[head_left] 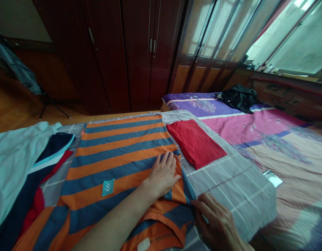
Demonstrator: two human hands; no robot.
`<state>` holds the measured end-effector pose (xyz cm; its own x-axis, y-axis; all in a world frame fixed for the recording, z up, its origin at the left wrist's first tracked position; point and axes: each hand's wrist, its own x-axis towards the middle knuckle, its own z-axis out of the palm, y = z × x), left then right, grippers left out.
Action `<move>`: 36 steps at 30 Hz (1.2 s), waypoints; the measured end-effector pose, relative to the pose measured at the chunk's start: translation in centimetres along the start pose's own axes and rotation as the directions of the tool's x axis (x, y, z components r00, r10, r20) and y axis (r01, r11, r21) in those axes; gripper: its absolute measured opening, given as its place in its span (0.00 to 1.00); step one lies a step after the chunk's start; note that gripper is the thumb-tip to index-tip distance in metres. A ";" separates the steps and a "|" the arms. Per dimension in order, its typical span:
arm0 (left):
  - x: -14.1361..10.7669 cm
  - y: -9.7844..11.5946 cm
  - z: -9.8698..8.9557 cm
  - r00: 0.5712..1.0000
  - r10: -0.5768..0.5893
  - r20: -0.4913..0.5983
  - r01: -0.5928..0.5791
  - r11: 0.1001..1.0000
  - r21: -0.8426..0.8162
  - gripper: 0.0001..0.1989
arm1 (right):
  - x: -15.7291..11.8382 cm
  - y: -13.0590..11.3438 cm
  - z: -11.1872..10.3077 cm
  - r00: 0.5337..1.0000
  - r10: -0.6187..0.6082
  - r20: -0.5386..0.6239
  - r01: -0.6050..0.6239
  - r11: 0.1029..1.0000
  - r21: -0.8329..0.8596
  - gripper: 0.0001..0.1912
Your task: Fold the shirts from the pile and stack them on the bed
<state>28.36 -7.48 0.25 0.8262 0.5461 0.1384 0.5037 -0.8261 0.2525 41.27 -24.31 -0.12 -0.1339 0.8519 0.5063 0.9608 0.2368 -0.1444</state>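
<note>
An orange and blue striped shirt (108, 165) lies spread on a grey checked sheet (229, 184), its collar toward me and a small teal patch on its front. My left hand (163, 174) rests flat on the shirt near its right side, fingers extended. At the sleeve on the right, my right hand (215, 216) pinches the edge of the shirt between thumb and fingers. Beyond my hands, a folded red cloth (196, 143) lies on the sheet.
Pale, navy and red clothes (16, 164) are heaped at the left. A bed (268, 139) with a patterned cover adjoins on the right, bearing a black garment (239, 97) and a small shiny flat object (272, 178). Dark wardrobes (140, 55) stand behind.
</note>
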 end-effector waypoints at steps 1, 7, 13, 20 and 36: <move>0.0 0.0 0.0 1.000 -0.007 0.003 0.007 1.000 0.000 0.31 | 0.0 0.0 -0.1 0.999 -0.001 0.032 0.001 1.000 -0.002 0.12; -0.1 0.4 0.3 0.993 0.114 0.020 -0.113 0.992 -0.050 0.31 | 0.8 0.0 -0.9 0.980 0.036 0.194 -0.057 0.993 0.102 0.11; -0.3 0.3 0.9 0.992 0.126 0.022 -0.123 0.987 -0.104 0.41 | 0.4 1.6 -0.7 0.931 0.294 0.217 -0.294 0.955 -0.036 0.09; -0.6 -0.2 0.3 0.994 0.094 0.060 -0.082 0.981 -0.178 0.46 | 1.0 3.2 -0.2 0.990 0.091 0.112 -0.077 0.989 -0.126 0.19; -19.3 -5.9 -11.8 0.830 -0.547 -0.108 0.555 0.829 0.068 0.17 | 7.1 6.7 7.4 0.894 -0.434 0.109 0.432 0.901 0.043 0.42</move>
<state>6.42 -11.50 7.41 0.3827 0.9204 0.0800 0.8935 -0.3908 0.2211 44.98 -13.27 -3.77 -0.5628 0.7103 0.4228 0.7976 0.6010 0.0519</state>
